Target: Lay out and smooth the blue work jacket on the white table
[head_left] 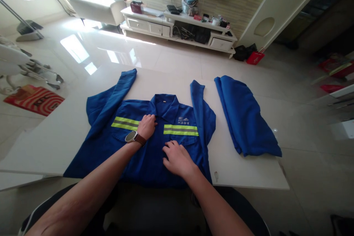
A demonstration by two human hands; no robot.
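A blue work jacket (155,143) with yellow-and-grey reflective bands lies front-up on the white desk (243,169), collar away from the person, hem at the near edge. The left hand (146,126) rests on the chest just below the collar, fingers curled loosely onto the cloth, pressing rather than gripping; a watch (132,137) sits on that wrist. The right hand (177,158) lies open and flat on the lower front, fingers spread, holding nothing.

Risks, as a judgement: the hem and the left skirt of the jacket hang over the near edge of the desk, so a push toward the body could drag the whole garment off. The desk surface looks smooth and glossy, which would let the cloth slide instead of staying flat under the palms. Pressure from the two hands in different directions could bunch the front placket into creases. The right sleeve (200,107) stands doubled up along the side and could flop back over the chest.

Surroundings: a second blue garment (245,118), folded long, lies on the desk just beside the jacket's right sleeve, limiting room on that side. The left sleeve (116,96) stretches toward the far left of the desk. Beyond stand a low television cabinet (179,31) and a tiled floor (91,48).
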